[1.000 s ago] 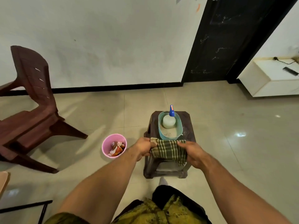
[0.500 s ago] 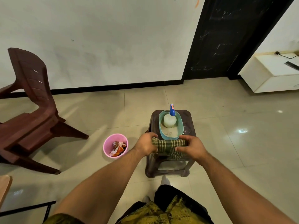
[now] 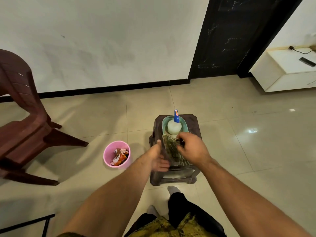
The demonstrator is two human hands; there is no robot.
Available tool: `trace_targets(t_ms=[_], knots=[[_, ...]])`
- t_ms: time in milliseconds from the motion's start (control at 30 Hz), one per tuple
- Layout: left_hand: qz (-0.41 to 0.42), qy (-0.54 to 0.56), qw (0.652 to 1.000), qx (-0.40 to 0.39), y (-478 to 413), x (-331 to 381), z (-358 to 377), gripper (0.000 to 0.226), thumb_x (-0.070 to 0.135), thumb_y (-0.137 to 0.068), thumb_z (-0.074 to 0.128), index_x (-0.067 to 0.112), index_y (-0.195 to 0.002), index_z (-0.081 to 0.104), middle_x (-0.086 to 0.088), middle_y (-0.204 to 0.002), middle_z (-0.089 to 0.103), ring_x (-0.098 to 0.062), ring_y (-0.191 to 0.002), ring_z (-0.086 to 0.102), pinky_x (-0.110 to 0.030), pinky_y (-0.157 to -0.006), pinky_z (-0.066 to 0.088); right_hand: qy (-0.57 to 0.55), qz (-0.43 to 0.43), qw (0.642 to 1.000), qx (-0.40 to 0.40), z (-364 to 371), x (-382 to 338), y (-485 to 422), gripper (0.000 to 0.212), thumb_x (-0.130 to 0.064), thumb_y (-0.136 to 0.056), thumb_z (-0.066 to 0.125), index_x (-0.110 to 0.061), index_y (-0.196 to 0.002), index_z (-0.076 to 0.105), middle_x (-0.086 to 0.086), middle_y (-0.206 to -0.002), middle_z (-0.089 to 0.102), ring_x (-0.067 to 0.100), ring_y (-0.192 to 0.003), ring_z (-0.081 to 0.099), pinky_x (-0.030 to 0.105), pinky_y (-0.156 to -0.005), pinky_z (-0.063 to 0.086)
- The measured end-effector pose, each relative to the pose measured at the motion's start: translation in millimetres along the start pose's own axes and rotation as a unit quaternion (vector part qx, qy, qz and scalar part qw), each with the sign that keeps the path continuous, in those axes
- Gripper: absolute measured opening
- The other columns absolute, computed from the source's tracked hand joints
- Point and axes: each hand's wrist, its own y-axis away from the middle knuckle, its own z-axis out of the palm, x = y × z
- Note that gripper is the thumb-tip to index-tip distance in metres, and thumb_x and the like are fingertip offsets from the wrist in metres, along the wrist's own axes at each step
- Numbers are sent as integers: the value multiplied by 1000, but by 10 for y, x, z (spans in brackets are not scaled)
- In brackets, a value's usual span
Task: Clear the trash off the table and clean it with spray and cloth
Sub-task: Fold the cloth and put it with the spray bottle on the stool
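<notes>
- Glossy beige floor tiles are carrying a maroon plastic chair at far left.
- A round pink plastic bin is holding crumpled wrappers.
- The left hand is hanging open, fingers relaxed, beside a green checked cloth.
- The right hand is pinching that cloth, which is lying on the dark brown plastic bench, below a teal oval tray holding a white spray bottle.

The small dark table stands on pale floor tiles. On it the spray bottle (pale body, blue nozzle) stands upright in a teal tray. The green checked cloth, blurred, hangs across the table's near half, gripped by the right hand. Trash fills a pink bin just left.
</notes>
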Motion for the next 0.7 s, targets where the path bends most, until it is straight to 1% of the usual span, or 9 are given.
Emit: trace_targets(t_ms=[100,200,267,333,400,467,500,567,700], knots=[[7,242,960,-142,-89,47,218,78,68,-98,37,1,-130,63,-23,-128,67,-37,-115,64,-52,-95,51,106,-75,989,-69,61,-79,-33,29,-21,-88,59,-25,-117,63,-3,-114,63,22,-101,61,34,-83,50],[23,219,972,-83,-254,188,362,45,33,-100,55,0,-129,65,-21,-119,71,-34,-102,70,-46,-84,57,3,-150,982,-116,183,136,99,32,-31,-87,59,-23,-117,65,-3,-114,65,17,-102,60,33,-88,51],[31,183,982,-21,-375,224,368,37,9,-98,54,-4,-132,59,-23,-116,71,-37,-99,71,-48,-77,59,-116,-107,985,-75,245,404,196,30,-35,-88,58,-22,-112,69,-7,-108,68,10,-98,62,30,-86,52],[33,185,982,-13,-421,255,356,32,-2,-99,49,-8,-129,56,-26,-119,68,-40,-104,69,-52,-86,56,-217,47,974,43,292,644,192,29,-41,-91,58,-21,-109,69,-9,-104,67,9,-96,64,33,-83,55],[28,198,979,-28,-479,283,355,29,-3,-101,45,-9,-128,55,-28,-124,66,-41,-111,66,-53,-93,53,-323,278,902,69,318,822,53,34,-46,-93,62,-17,-110,65,-3,-109,68,17,-102,65,37,-89,53],[26,222,974,-35,-536,334,383,28,-2,-102,45,-9,-127,56,-27,-120,68,-38,-108,67,-48,-87,56,-471,440,761,-69,375,960,-135,47,-55,-91,63,-14,-113,65,4,-114,71,25,-106,65,42,-97,50],[24,232,972,-36,-575,364,412,27,-2,-102,45,-9,-125,56,-25,-113,71,-36,-101,70,-45,-80,59,-528,467,695,-142,399,1012,-219,52,-60,-89,61,-17,-117,65,7,-114,72,27,-108,66,44,-97,50],[24,248,968,-37,-596,415,462,22,-2,-102,46,-8,-119,59,-22,-97,75,-32,-88,74,-40,-69,61,-601,458,618,-218,448,1053,-326,50,-58,-90,59,-19,-121,63,12,-115,73,30,-109,67,44,-93,51],[21,258,965,-41,-774,608,506,20,-1,-101,48,-6,-116,60,-21,-96,75,-31,-92,71,-37,-71,61,-674,448,562,-168,462,1233,-702,38,-17,-89,69,-7,-125,60,15,-110,74,27,-90,74,41,-77,61]])
